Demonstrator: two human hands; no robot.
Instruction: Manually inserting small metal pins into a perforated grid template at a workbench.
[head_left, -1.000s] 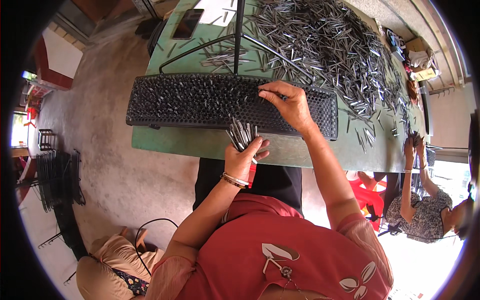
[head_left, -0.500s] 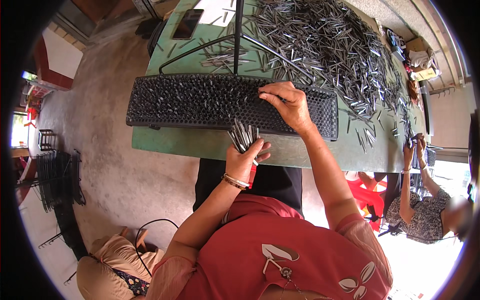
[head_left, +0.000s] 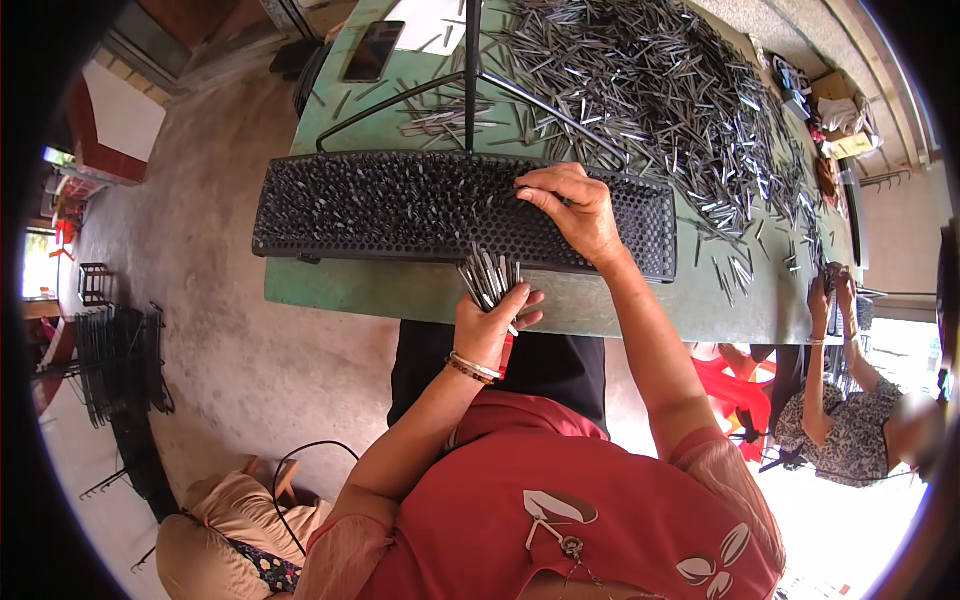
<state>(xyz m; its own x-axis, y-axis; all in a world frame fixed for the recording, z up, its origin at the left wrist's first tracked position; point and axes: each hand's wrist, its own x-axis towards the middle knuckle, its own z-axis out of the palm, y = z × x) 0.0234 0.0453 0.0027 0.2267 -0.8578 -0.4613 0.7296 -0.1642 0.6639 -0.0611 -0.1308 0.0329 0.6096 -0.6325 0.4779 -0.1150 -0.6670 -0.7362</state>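
In front of me a long black perforated rack (head_left: 640, 225) rests tilted on the green table, joined to a black metal frame (head_left: 471, 95). Its left and middle holes are crowded with thin dark metal strips (head_left: 350, 200); holes toward the right end show no strips. My left hand (head_left: 490, 320) is closed around a bundle of slim grey metal strips (head_left: 488, 278), just below the rack's near edge. Over the rack, right of the filled part, my right hand (head_left: 575, 205) pinches with thumb and forefinger. Whatever is between those fingertips is too small to make out.
A large heap of loose metal strips (head_left: 660, 90) covers the table's far right. Toward the far left lie a dark phone (head_left: 374, 50) and a white sheet (head_left: 432, 28). At the right, another person's hands (head_left: 832, 288) work by the table (head_left: 400, 300).
My left hand with its bundle has shifted very slightly. The right hand stays pinched at nearly the same place over the rack. The other person's hands have moved a little.
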